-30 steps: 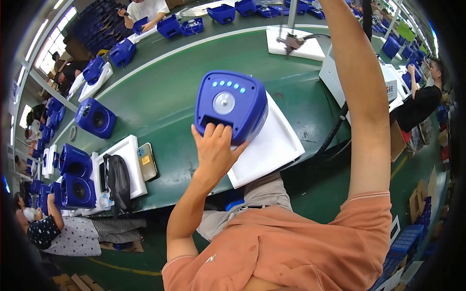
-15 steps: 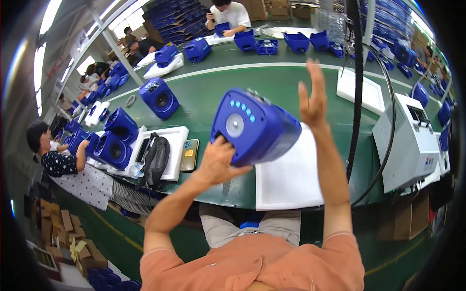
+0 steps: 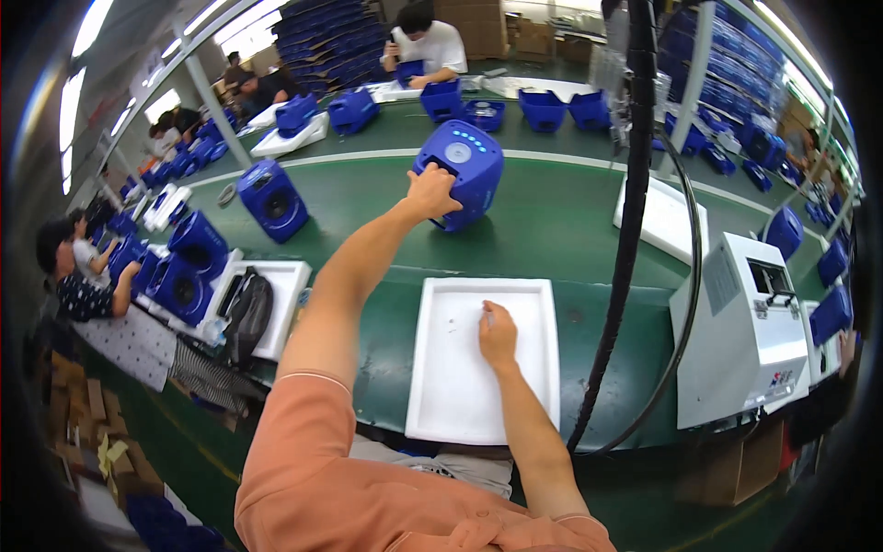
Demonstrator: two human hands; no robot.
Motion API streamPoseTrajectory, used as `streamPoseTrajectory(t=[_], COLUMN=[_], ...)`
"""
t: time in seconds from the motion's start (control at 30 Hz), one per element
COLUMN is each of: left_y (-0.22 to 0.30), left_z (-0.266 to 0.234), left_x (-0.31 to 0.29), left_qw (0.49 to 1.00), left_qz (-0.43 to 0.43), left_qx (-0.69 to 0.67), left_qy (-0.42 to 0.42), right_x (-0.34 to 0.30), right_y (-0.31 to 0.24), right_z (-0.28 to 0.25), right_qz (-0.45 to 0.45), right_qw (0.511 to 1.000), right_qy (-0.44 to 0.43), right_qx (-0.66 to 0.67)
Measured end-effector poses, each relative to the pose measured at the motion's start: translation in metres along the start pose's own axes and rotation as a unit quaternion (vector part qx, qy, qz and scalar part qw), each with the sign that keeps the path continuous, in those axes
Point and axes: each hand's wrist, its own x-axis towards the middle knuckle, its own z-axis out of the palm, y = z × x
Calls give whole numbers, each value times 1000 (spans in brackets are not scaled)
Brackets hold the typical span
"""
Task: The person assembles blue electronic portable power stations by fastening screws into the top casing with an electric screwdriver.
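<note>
A blue speaker (image 3: 478,175) with a row of lit dots and a round pale disc on its upper face stands or hovers over the green bench; whether it touches the surface, I cannot tell. My left hand (image 3: 430,191) reaches far forward, fingers hooked into the recess in its casing. Nearer me lies a shallow white foam tray (image 3: 460,396) with a few small marks inside. Over its right part is my right hand (image 3: 498,335), fingers curled in; anything inside them is hidden.
Another blue speaker (image 3: 273,201) stands to the left. A black bag (image 3: 250,313) lies on a second foam tray. Dark hoses (image 3: 614,304) hang to the right before a white machine (image 3: 736,336). A co-worker (image 3: 428,46) sits across the bench, others farther left.
The blue speaker has moved forward, away from me, with my left hand on it. My right hand has come down from a raised, open pose to the tray, its fingers now curled.
</note>
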Motion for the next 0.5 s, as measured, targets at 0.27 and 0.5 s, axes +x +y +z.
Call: streamPoseTrajectory(t=[0.27,0.5], left_y=[30,-2], left_z=[80,85], left_x=[78,57], left_qw=[997,997], left_qz=[-74,-19], left_qx=[-8,-66], left_qy=[27,44], right_x=[1,12], right_y=[4,-13], right_z=[0,-2], right_qz=[18,14], right_qw=[1000,999], right_qy=[16,17], right_qx=[8,28])
